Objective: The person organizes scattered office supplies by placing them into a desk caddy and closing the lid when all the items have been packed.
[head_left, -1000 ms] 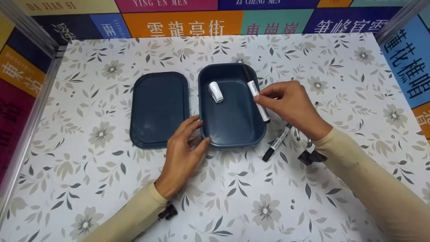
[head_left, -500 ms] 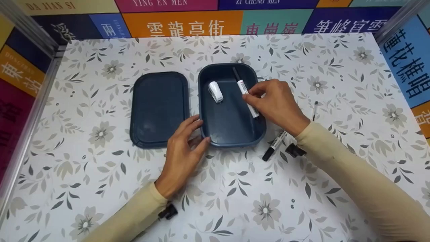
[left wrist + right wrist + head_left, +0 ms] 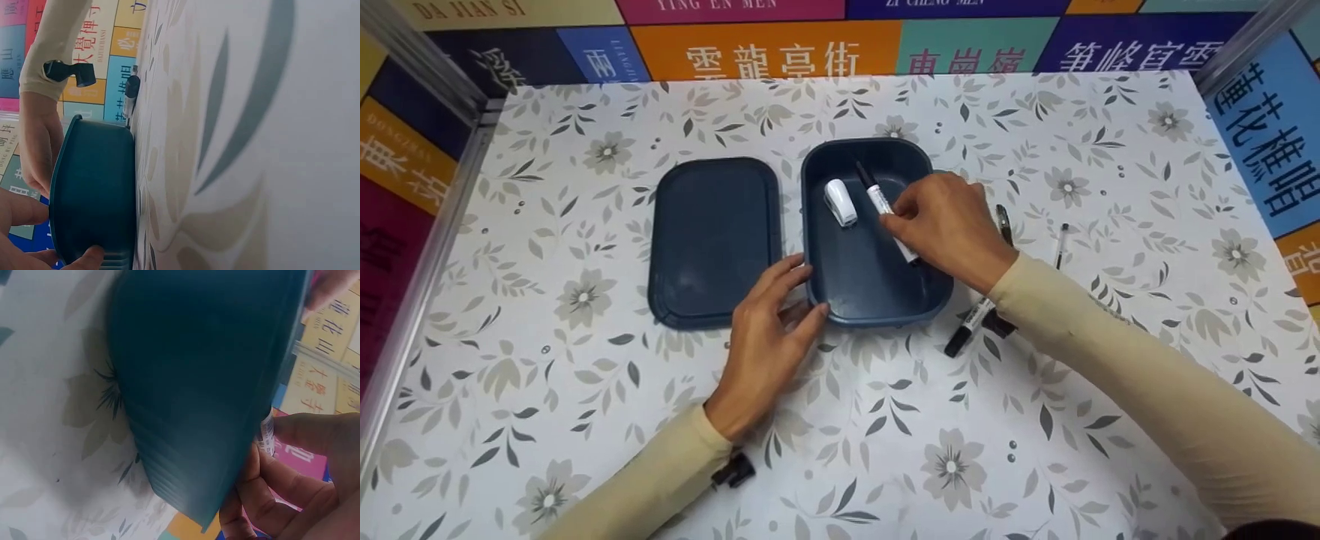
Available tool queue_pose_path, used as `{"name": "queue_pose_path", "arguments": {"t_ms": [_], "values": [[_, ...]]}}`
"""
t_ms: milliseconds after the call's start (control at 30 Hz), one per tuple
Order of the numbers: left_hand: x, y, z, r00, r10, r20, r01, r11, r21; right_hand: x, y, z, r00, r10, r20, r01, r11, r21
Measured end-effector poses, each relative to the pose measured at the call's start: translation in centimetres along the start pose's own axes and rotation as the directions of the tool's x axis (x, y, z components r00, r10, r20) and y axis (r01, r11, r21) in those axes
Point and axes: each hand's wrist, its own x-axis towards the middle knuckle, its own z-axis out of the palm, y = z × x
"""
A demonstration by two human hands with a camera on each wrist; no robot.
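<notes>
dark blue box [image 3: 862,289] sits uncovered mid-counter [image 3: 840,450]. inside: white stapler [image 3: 840,203] on the floor, toward the left wall, and a white marker [image 3: 877,199] in the right half, slanted, black end pointing to the far side.

right hand [image 3: 949,225]: grip pinched on the marker, thumb one side, fingers the other. hand is over the box's right rim. can't tell if the marker touches the box floor; its near end is partly hard to see by the fingers.

left hand [image 3: 769,337]: grip spread, fingers and thumb apart, resting against the box's near left corner. no small item in it.

matching lid [image 3: 716,244] lies flat left of the box, just beside it; its near right corner is behind the left hand.

outside the box, right side: second marker [image 3: 971,324] on the counter, dark end toward the viewer, far end under the right sleeve [image 3: 1132,367]. thin pen [image 3: 1061,246] further right, lower end lost behind the same sleeve. dark slim object [image 3: 1003,221] by the right wrist, mostly covered, can't identify.

wrist views mostly get the box's outer wall, contents blocked. right wrist catches only a sliver of marker past the rim. dark shape [image 3: 1271,531] cut off at head view's bottom right, unclear.
</notes>
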Motion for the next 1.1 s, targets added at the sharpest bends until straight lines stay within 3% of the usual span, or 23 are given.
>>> {"name": "queue_pose_path", "arguments": {"t_ms": [267,1100], "values": [[0.0,0.0,0.0,1.000,0.020,-0.012,-0.020,0.999,0.029,1.2,-0.4,0.5,0.999,-0.011,0.053,0.015,0.997,-0.071],[0.0,0.0,0.0,1.000,0.022,-0.008,-0.022,0.999,0.047,3.3,-1.6,0.8,0.990,0.063,0.128,-0.034,0.976,-0.215]]}}
